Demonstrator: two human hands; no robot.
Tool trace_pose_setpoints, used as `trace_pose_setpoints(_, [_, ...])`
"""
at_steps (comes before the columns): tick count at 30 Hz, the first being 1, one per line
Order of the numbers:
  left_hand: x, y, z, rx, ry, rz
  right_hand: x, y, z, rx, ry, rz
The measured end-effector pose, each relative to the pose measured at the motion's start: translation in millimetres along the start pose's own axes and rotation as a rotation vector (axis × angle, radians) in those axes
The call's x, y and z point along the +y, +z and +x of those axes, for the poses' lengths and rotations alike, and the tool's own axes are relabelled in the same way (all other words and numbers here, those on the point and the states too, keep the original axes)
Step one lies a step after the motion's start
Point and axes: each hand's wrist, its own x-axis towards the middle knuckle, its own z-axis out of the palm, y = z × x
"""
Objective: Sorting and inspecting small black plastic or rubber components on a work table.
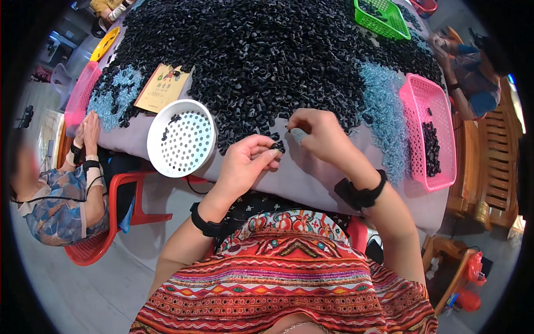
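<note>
At the near edge of a big heap of small black plastic parts (pixel 267 55), my left hand (pixel 245 161) pinches a small black plastic part (pixel 277 147) between thumb and fingers. My right hand (pixel 322 136) is just to the right, its thumb and fingertips pressed together. Whatever is in that pinch is too small to make out. Pale clear bits (pixel 299 134) show by its curled fingers. Beyond my right hand lies a pile of clear bluish plastic pieces (pixel 384 119).
Left of my hands is a white perforated bowl (pixel 182 161) with a few black parts, beside a yellow booklet (pixel 164 89). A pink basket (pixel 450 161) at right holds black parts; a green basket (pixel 384 26) stands farther back. Other people sit at left, right and far left.
</note>
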Motion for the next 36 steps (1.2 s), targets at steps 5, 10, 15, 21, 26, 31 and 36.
trace_pose_setpoints(5, [4,13,9,-0.054,0.017,0.051,-14,-13,-20,0.009,-0.028,0.381])
trace_pose_setpoints(10, [6,18,13,-0.081,0.063,0.265,-27,-21,-27,0.009,-0.057,0.139])
trace_pose_setpoints(15, [8,23,17,-0.078,0.069,0.229,-29,-13,-30,0.089,-0.116,0.015])
trace_pose_setpoints(21, [1,31,24,-0.073,0.065,0.031,-40,-16,-30,0.076,-0.093,-0.115])
trace_pose_setpoints(26, [-4,33,27,-0.081,0.056,-0.089,-33,-14,-32,0.016,-0.096,-0.142])
trace_pose_setpoints(31, [-7,29,29,-0.009,0.008,-0.281,-26,-13,-33,0.228,-0.185,-0.220])
trace_pose_setpoints(36, [-5,37,24,-0.058,0.010,-0.330,-24,8,-37,0.250,-0.136,-0.393])
